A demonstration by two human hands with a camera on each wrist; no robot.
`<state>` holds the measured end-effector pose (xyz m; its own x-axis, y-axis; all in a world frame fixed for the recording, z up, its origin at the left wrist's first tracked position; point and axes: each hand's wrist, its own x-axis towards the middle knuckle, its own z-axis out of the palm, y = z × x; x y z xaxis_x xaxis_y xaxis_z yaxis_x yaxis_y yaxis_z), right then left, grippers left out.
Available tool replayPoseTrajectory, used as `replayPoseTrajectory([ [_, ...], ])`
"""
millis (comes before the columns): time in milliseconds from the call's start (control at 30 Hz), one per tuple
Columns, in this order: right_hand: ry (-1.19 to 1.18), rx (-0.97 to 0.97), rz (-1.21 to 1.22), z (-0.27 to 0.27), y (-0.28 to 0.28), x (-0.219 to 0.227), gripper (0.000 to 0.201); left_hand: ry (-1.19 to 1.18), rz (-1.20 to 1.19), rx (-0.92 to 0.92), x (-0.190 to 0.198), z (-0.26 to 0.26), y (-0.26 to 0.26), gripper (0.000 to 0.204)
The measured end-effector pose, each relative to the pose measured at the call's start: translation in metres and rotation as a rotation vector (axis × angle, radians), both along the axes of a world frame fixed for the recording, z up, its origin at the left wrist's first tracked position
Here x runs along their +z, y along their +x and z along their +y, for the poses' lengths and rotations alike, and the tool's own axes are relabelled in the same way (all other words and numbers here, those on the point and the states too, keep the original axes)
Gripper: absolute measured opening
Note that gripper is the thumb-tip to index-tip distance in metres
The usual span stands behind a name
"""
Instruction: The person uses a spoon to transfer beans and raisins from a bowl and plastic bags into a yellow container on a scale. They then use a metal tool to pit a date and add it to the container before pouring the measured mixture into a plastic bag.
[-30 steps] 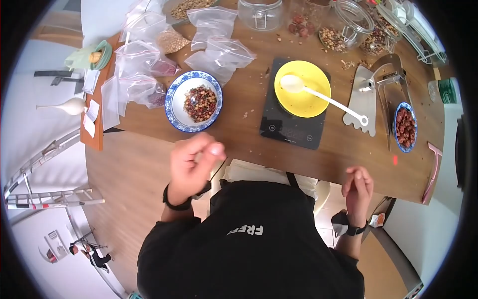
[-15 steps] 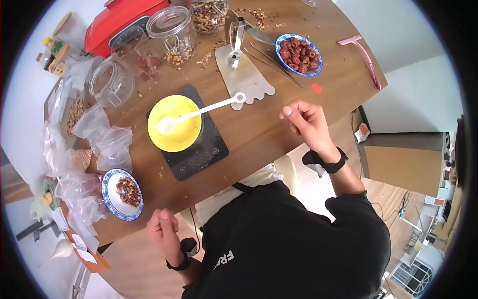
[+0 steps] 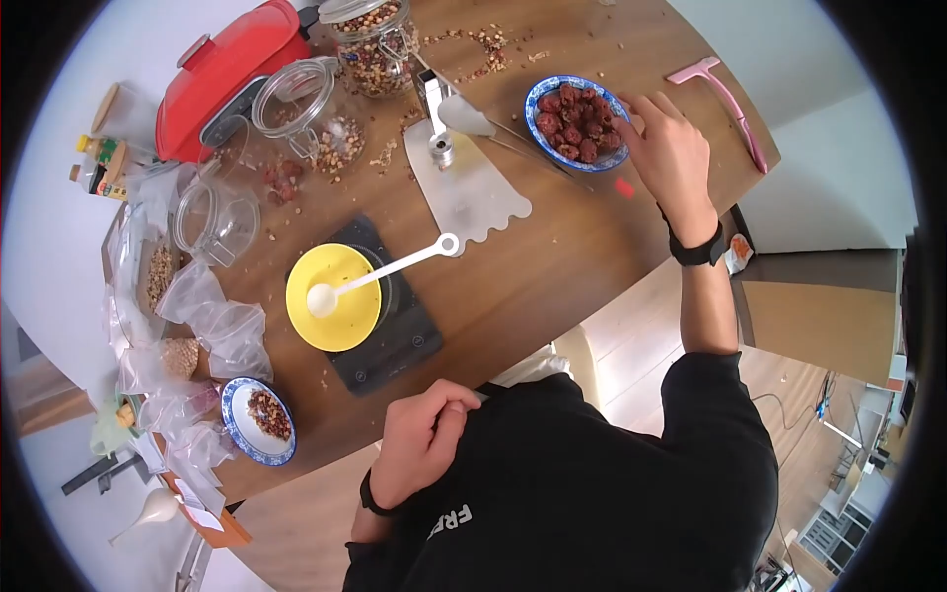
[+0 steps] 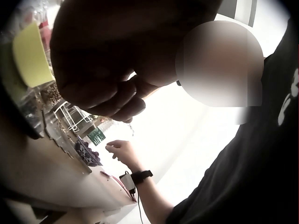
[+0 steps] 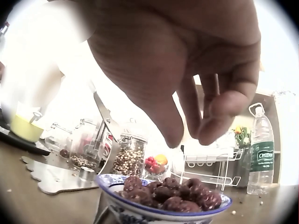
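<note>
My right hand reaches to the right rim of a blue-and-white bowl of wrinkled dried red dates. In the right wrist view its thumb and fingers hang down above the dates, bent and apart, holding nothing. My left hand is in front of the torso, loosely curled and empty. A yellow bowl sits on a black kitchen scale, with a white spoon laid across it. Another blue-and-white bowl, at the left, contains mixed beans and grains.
Left of the date bowl stands a metal slicer with a scalloped base. Along the back are glass jars and a red cooker. Plastic bags line the left side. A pink peeler-like tool lies at the right edge.
My right hand has moved forward from the table's front edge to the date bowl. The left hand has moved right, towards the torso. The head view has swung to the right.
</note>
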<state>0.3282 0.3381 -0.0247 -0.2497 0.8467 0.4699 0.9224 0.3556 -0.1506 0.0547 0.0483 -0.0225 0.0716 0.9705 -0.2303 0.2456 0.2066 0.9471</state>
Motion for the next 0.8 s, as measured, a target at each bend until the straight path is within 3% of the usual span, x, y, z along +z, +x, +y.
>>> replayPoseTrajectory([
  [167, -0.093, 0.108, -0.078, 0.025, 0.008, -0.02, 0.025, 0.06, 0.042, -0.072, 0.01, 0.045, 0.017, 0.014],
  [233, -0.088, 0.116, -0.087, 0.028, 0.008, -0.019, 0.025, 0.205, 0.101, -0.122, 0.007, 0.064, 0.029, 0.01],
  [400, -0.095, 0.07, -0.058, 0.022, 0.004, 0.005, 0.022, 0.3, 0.223, -0.037, 0.0, 0.112, 0.065, 0.018],
  [467, -0.432, 0.149, 0.354, 0.008, 0.007, 0.025, 0.02, 0.394, 0.385, 0.119, -0.011, 0.131, 0.078, 0.025],
  [533, -0.663, 0.325, 0.629, -0.011, 0.001, 0.033, 0.017, 0.428, 0.391, 0.171, -0.018, 0.15, 0.087, 0.027],
  [600, -0.661, 0.463, 0.396, -0.028, -0.012, 0.034, 0.018, 0.452, 0.397, 0.211, -0.026, 0.161, 0.092, 0.03],
  [667, -0.813, 0.488, 0.353, -0.039, -0.024, 0.029, 0.018, 0.536, 0.397, 0.165, -0.035, 0.168, 0.093, 0.033],
  [800, -0.807, 0.529, 0.295, -0.036, -0.039, 0.01, 0.02, 0.442, 0.365, 0.165, -0.054, 0.167, 0.089, 0.032],
])
